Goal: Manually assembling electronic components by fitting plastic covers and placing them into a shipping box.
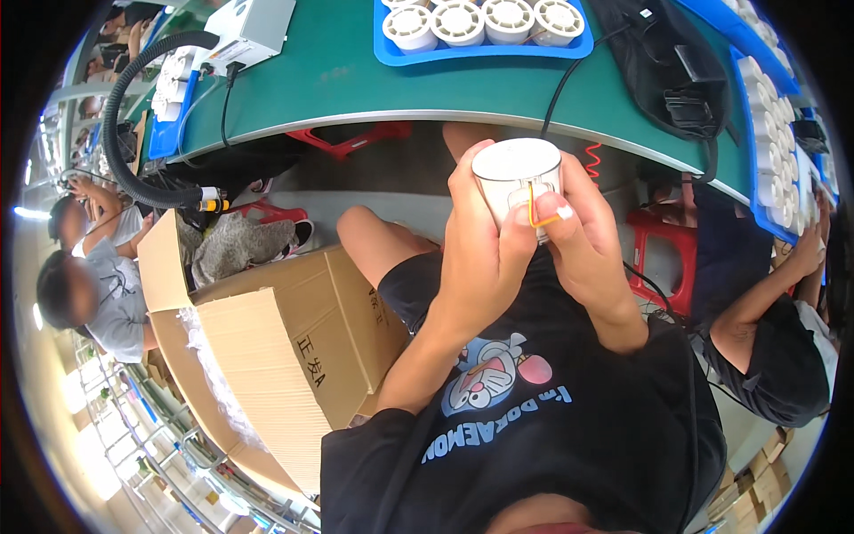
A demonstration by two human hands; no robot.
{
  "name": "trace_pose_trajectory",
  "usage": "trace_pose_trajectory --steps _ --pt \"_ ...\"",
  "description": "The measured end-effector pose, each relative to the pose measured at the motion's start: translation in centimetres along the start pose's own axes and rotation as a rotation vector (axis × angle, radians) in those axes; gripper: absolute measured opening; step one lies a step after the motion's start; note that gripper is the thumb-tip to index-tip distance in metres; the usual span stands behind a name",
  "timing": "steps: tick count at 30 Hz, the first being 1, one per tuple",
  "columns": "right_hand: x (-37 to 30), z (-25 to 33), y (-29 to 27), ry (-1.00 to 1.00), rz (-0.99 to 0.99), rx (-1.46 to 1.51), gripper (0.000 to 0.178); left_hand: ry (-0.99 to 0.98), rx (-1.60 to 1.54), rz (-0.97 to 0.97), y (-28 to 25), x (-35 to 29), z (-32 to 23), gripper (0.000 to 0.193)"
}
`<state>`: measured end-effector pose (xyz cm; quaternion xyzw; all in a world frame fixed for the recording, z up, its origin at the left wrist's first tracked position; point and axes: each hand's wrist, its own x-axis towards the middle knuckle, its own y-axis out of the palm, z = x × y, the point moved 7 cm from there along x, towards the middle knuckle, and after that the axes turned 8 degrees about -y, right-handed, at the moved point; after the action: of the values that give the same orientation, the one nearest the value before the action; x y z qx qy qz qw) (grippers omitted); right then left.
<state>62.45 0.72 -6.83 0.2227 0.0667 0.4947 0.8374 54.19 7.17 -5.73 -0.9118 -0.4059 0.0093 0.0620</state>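
Between both hands, above my lap and just off the table's front edge, is a white round plastic housing (516, 162) with a smooth flat top. My left hand (480, 236) wraps its left side, the thumb resting on the front. From the right, my right hand (589, 233) closes round it, its thumb beside the left one. A thin orange-yellow wire (532, 210) comes out of the housing's side and bends at the thumb tips. The housing's underside and most of my fingers are hidden behind it.
On the green table (347, 89) stands a blue tray (485, 56) of white slotted round units. Farther right are a black bag (663, 76) and another blue tray (763, 191). A grey box (249, 36) with a black hose (111, 133) stands left. An open carton (267, 356) is beside me; co-workers sit on both sides.
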Motion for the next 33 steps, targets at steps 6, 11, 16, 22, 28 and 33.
trace_pose_trajectory --steps 6,11,16,22,28,33 --pt "1.7 -4.2 -1.8 0.097 -0.008 -0.049 0.041 -0.272 -0.414 0.125 -0.5 2.5 5.2 0.045" --pt "1.9 -3.6 -1.6 0.009 0.076 -0.110 0.041 -0.217 -0.405 0.144 0.3 1.7 3.9 0.042" --pt "1.8 -4.8 -1.2 0.107 0.046 -0.052 0.037 -0.136 -0.252 -0.004 -0.1 1.6 4.8 0.036" --pt "1.5 -6.2 -1.9 0.022 -0.075 -0.096 0.035 -0.194 -0.222 -0.124 0.6 1.2 7.0 0.036" --pt "2.4 -5.2 -2.5 0.047 -0.061 -0.181 0.036 -0.163 -0.264 -0.045 0.4 2.3 6.6 0.037" --pt "4.7 -4.8 -1.9 -0.011 0.098 -0.203 0.039 -0.190 -0.037 0.024 -3.6 2.2 5.3 0.035"
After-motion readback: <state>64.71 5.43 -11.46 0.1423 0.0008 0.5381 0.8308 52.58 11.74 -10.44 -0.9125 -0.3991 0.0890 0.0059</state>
